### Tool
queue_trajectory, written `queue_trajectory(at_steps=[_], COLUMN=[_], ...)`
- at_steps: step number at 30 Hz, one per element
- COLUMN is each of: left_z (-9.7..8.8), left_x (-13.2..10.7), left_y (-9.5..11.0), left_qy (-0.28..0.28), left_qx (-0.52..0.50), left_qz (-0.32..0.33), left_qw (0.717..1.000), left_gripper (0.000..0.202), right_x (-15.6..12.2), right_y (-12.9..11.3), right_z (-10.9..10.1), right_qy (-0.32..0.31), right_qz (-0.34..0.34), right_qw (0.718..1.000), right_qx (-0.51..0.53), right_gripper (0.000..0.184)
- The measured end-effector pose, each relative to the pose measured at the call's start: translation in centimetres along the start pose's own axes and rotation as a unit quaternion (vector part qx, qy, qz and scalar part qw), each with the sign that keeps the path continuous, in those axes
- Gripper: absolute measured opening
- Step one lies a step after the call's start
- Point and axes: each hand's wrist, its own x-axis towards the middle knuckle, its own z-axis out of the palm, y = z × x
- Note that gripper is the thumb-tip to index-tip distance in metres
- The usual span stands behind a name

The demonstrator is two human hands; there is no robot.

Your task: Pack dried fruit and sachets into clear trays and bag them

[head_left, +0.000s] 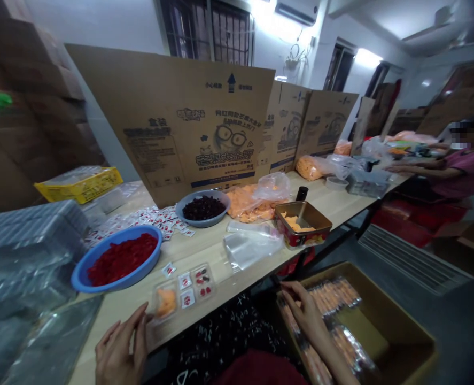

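Note:
My left hand is at the left edge of a clear plastic tray, its thumb and fingertips pinched at the tray's near-left corner. One compartment of the tray holds a pale orange piece, another has two small white sachets, and the last contains dark and red pieces. My right hand hangs over the near-left side of an open cardboard box, fingers bent and a little apart, with nothing visible between them. Rows of clear packs with orange contents lie in that box.
Behind the tray stand a blue basin of red pieces, a bowl of dark pieces, scattered sachets, plastic bags and a tin. Stacked trays fill the left. Cardboard panels line the back. A person works at far right.

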Motion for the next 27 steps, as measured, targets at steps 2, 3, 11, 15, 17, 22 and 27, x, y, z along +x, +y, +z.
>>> queue_trajectory(at_steps=[2,3,11,15,17,22,27], left_z=[-0.1,0.0,0.9,1.0,1.1,1.5,3.2], left_x=[0.4,0.5,-0.8,-1.6,-1.6,-1.1,0.2], left_y=[1.1,1.7,4.0,3.4,3.1,2.0,1.0], left_qy=[-0.008,-0.012,-0.096,-0.133,-0.133,-0.101,-0.094], left_qx=[0.003,-0.003,-0.047,-0.051,-0.05,-0.038,-0.052], left_qz=[0.001,0.009,0.013,0.006,0.009,-0.002,0.024], left_qw=[1.0,1.0,0.994,0.99,0.99,0.994,0.994], left_gripper=[0.033,0.032,0.019,0.02,0.02,0.023,0.025], right_x=[1.9,2.9,7.3,7.1,6.9,6.4,6.2], right_y=[0.8,1.1,4.0,4.9,5.1,5.1,5.0], right_z=[0.6,1.1,4.7,5.5,6.0,7.2,7.6], right_qy=[-0.007,-0.017,-0.109,-0.104,-0.099,-0.113,-0.119], right_qz=[-0.021,-0.031,-0.01,-0.029,-0.039,-0.088,-0.106], right_qw=[1.0,0.999,0.994,0.994,0.994,0.984,0.975], right_qx=[-0.001,-0.002,0.012,-0.003,-0.017,-0.104,-0.157], right_gripper=[0.037,0.036,0.028,0.028,0.03,0.039,0.041])
